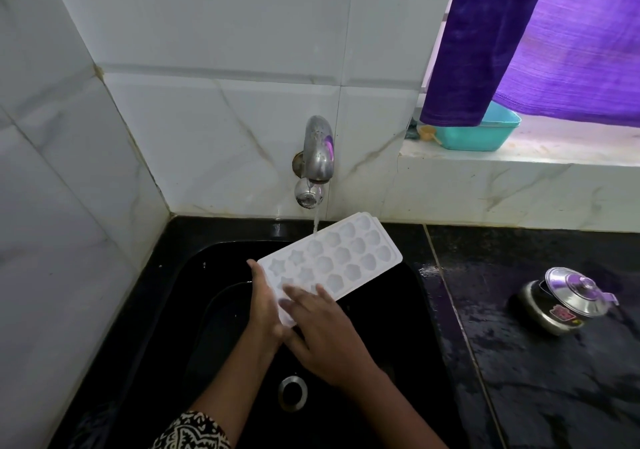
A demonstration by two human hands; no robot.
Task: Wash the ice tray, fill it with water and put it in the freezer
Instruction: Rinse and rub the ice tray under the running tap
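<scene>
A white ice tray (pixel 341 256) with star and shell moulds is held tilted over the black sink (pixel 180 310), cavities facing up. Water runs from the steel tap (pixel 317 152) onto the tray's far left edge. My left hand (pixel 265 305) grips the tray's near left edge, fingers along its side. My right hand (pixel 320 324) lies over the near end of the tray with fingers spread and blurred, touching the moulds.
The sink drain (pixel 292 392) lies below my hands. A black wet counter (pixel 540 362) extends to the right, with a small steel pot and lid (pixel 562 301) on it. A teal tub (pixel 479 132) sits on the window ledge under a purple curtain (pixel 526 40).
</scene>
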